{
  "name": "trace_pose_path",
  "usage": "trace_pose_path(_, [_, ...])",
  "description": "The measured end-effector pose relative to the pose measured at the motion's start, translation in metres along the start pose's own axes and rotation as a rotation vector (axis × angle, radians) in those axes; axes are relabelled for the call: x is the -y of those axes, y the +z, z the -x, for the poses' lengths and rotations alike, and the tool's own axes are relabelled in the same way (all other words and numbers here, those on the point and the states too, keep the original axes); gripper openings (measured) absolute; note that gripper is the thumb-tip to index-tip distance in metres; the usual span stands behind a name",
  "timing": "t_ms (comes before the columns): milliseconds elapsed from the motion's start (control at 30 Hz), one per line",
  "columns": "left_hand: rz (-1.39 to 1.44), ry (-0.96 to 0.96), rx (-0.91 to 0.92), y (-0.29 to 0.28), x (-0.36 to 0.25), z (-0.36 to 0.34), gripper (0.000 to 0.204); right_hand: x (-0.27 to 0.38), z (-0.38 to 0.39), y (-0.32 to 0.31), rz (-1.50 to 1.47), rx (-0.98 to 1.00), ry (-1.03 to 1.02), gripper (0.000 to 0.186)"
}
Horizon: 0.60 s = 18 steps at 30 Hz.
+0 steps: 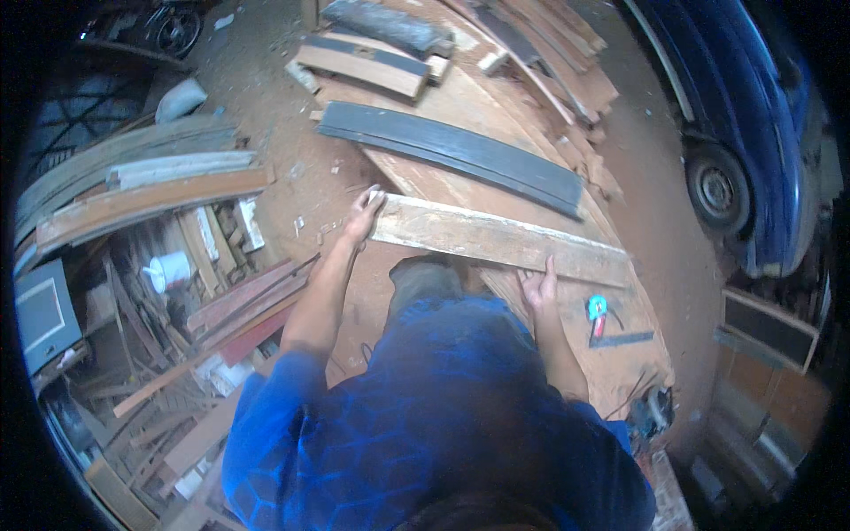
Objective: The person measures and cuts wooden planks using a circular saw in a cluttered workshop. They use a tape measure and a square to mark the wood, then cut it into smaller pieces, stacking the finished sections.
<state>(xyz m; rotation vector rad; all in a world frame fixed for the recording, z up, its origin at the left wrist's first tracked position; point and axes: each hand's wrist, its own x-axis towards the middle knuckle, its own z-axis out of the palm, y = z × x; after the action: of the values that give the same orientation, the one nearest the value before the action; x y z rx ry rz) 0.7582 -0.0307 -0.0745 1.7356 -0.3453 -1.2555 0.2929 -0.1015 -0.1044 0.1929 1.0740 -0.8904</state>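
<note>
A long, worn wooden board (478,234) with pale, flaking patches lies crosswise in front of me, its right part over the plywood-like work table. My left hand (365,212) grips its left end, thumb on top and fingers curled round the edge. Farther right, my right hand (538,285) supports the near edge from below, its thumb up against the board's face. Just beyond lies a dark grey plank (452,155) on the work table (425,181). To the right of my right hand rest a turquoise tape measure (597,308) and a dark try square (622,339).
More planks (363,64) are stacked at the table's far end, with long boards (549,53) along its right side. Scrap wood and a white bucket (168,272) crowd the floor on my left. A blue car (753,115) stands at right. A dark power tool (651,411) sits near the table's corner.
</note>
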Motion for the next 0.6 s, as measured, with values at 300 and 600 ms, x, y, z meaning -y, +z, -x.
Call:
trace_pose_path(300, [-0.441, 0.091, 0.011, 0.0, -0.054, -0.144, 0.056, 0.022, -0.033, 0.084, 1.182, -0.141, 0.005, 0.047])
trace_pose_path(600, [0.217, -0.028, -0.475, -0.027, -0.14, -0.418, 0.065, 0.035, 0.007, 0.111, 1.135, -0.295, 0.024, 0.038])
